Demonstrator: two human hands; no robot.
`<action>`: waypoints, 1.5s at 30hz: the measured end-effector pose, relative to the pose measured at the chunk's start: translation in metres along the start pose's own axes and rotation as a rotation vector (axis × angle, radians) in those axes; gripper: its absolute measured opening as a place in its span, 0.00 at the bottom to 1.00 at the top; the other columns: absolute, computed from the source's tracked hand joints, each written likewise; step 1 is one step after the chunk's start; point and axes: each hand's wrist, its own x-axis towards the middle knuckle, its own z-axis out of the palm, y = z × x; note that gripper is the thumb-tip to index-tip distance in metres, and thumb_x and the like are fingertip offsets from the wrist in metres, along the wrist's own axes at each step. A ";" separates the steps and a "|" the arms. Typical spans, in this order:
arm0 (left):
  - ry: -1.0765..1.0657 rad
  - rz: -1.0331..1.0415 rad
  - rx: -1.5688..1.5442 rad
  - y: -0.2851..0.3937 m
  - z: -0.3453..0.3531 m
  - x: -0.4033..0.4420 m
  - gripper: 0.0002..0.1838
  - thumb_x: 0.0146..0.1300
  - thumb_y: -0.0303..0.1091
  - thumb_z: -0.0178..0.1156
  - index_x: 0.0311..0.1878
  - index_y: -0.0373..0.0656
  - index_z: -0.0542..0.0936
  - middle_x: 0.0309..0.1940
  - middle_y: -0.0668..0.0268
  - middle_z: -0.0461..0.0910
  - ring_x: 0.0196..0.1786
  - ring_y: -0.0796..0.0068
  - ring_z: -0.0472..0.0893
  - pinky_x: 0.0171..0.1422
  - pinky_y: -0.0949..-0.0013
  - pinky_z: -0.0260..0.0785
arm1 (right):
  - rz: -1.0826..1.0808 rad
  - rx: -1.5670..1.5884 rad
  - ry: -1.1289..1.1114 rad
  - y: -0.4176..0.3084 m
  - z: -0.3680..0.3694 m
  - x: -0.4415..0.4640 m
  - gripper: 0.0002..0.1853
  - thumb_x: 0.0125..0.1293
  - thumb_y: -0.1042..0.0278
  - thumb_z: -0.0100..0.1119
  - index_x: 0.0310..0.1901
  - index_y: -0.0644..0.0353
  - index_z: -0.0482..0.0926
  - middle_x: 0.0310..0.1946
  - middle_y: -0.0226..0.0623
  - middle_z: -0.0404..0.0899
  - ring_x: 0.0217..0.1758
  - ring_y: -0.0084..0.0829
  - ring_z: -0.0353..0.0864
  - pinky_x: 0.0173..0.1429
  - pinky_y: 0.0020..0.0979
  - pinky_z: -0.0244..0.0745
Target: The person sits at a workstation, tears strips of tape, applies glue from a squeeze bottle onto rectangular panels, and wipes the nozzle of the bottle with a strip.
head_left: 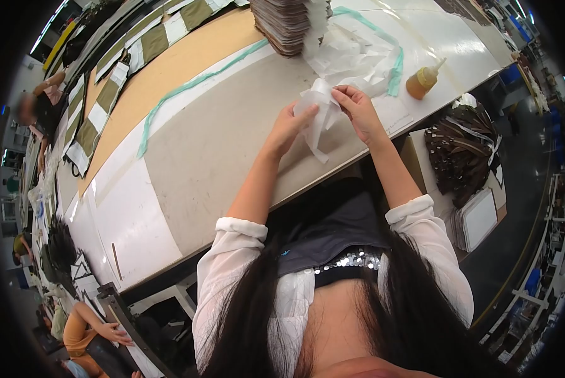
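Both of my hands are over the worktable, near its front edge. My left hand is closed on a thin white strip, thumb pressed on it. The fingers of my right hand pinch the same strip from the other side. Its loose end hangs down to the tabletop. Just beyond my hands lies a heap of white translucent strips, beside a tall stack of dark cut pieces. A bottle of amber liquid with a pointed nozzle stands to the right.
Green tape runs across the table. Olive and white fabric pieces lie at the far left. Below the right edge are a dark bundle and stacked white sheets. Other people are at the left, one with a hand at lower left.
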 end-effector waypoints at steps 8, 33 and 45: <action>0.074 0.050 0.060 0.009 -0.002 -0.003 0.19 0.65 0.42 0.62 0.52 0.38 0.77 0.39 0.70 0.79 0.40 0.83 0.75 0.46 0.77 0.67 | -0.022 0.037 0.070 0.007 -0.010 0.004 0.08 0.67 0.69 0.59 0.45 0.62 0.78 0.37 0.27 0.80 0.40 0.16 0.78 0.46 0.18 0.72; 0.264 0.157 -0.023 0.004 -0.008 0.003 0.17 0.63 0.36 0.64 0.52 0.39 0.76 0.43 0.67 0.80 0.44 0.79 0.77 0.51 0.74 0.67 | -0.048 0.342 0.198 0.015 -0.021 0.005 0.08 0.67 0.68 0.60 0.44 0.60 0.78 0.37 0.30 0.82 0.40 0.21 0.80 0.46 0.23 0.76; 0.344 0.228 -0.174 0.010 -0.015 0.003 0.16 0.65 0.34 0.63 0.53 0.40 0.75 0.44 0.67 0.79 0.46 0.77 0.77 0.51 0.72 0.69 | -0.072 0.328 0.132 0.020 -0.027 0.006 0.05 0.68 0.67 0.59 0.41 0.58 0.78 0.30 0.26 0.78 0.35 0.19 0.76 0.41 0.24 0.71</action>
